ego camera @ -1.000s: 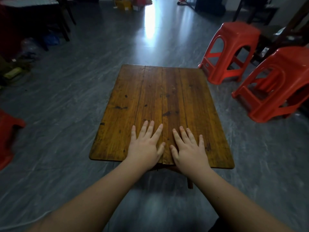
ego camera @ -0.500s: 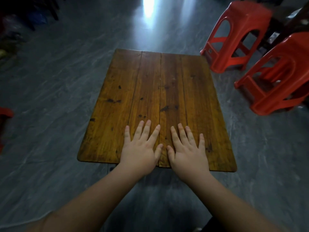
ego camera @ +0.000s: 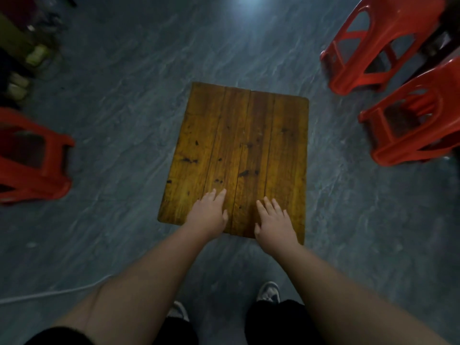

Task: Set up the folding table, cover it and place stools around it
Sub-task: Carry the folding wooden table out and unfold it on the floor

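The wooden folding table [ego camera: 239,145] stands low on the grey floor in front of me, its plank top bare. My left hand [ego camera: 207,214] lies flat on the near edge, fingers straight. My right hand [ego camera: 273,220] rests flat beside it, a plank's width apart. Two red plastic stools [ego camera: 378,43] [ego camera: 413,115] stand to the right of the table. A third red stool [ego camera: 32,160] stands to the left. The table's legs are hidden under the top.
My two shoes [ego camera: 268,291] show on the floor just short of the table. A white cable [ego camera: 49,293] runs across the floor at lower left. Dim clutter [ego camera: 29,58] lies at the far left. Open floor surrounds the table.
The view has tilted down and pulled back, so my feet and the left stool show. My hands have slid apart on the table's near edge.
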